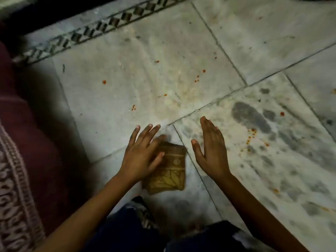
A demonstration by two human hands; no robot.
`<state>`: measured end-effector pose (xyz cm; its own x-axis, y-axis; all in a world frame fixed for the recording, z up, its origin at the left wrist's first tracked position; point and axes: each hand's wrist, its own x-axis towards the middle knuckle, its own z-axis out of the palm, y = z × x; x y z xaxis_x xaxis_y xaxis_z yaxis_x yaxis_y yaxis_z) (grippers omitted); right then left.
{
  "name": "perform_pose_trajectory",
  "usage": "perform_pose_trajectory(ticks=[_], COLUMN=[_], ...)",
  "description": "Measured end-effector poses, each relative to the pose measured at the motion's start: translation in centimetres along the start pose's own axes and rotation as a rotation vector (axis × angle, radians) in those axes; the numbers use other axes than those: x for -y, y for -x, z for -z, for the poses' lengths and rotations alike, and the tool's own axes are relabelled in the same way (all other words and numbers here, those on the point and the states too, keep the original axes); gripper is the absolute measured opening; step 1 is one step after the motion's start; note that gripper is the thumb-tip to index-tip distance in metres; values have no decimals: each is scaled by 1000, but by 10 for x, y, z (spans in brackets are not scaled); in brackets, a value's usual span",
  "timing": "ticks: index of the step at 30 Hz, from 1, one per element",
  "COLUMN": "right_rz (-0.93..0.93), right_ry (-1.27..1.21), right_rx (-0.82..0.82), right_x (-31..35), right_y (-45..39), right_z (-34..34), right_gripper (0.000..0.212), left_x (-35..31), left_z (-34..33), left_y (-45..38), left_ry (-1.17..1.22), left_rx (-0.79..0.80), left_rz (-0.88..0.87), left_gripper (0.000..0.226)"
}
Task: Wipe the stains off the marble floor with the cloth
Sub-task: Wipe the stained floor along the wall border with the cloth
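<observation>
A folded yellow-brown patterned cloth (171, 171) lies flat on the white marble floor (145, 70), just in front of my knees. My left hand (143, 150) rests on the cloth's left edge with fingers spread. My right hand (211, 148) hovers to the right of the cloth, flat, fingers together, holding nothing. Small red-orange stains dot the floor: one spot (104, 82) at the left, a cluster (197, 78) further out, a smear (133, 107) near the middle, and a scatter (251, 136) to the right of my right hand.
A dark red rug (20, 151) with a pale patterned border covers the floor on the left. A dark inlaid border strip (101, 28) runs along the far side. Grey smudges and a footprint-like mark (252, 119) darken the right tile. My dark trouser legs (138, 231) fill the bottom.
</observation>
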<state>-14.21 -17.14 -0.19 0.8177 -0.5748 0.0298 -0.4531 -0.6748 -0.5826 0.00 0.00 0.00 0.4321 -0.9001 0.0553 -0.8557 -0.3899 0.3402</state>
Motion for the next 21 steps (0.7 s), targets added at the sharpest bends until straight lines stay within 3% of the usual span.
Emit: perform_pose_trajectory(ticks=[3, 7, 11, 15, 21], right_rz=[27, 34, 47, 48, 88], right_ry=[36, 46, 66, 59, 108], right_rx=[-17, -21, -19, 13, 109], right_x=[-18, -17, -9, -6, -8], right_y=[3, 10, 9, 6, 4], right_z=[-16, -19, -19, -21, -25], right_gripper=[61, 62, 62, 64, 71], left_x=[3, 2, -1, -1, -2], left_z=[-30, -51, -64, -65, -53], left_y=[15, 31, 35, 33, 22], left_ry=[1, 12, -132, -230, -106], left_rx=[24, 189, 337, 325, 290], left_rz=[-66, -201, -215, -263, -262], left_gripper=[53, 80, 98, 81, 59])
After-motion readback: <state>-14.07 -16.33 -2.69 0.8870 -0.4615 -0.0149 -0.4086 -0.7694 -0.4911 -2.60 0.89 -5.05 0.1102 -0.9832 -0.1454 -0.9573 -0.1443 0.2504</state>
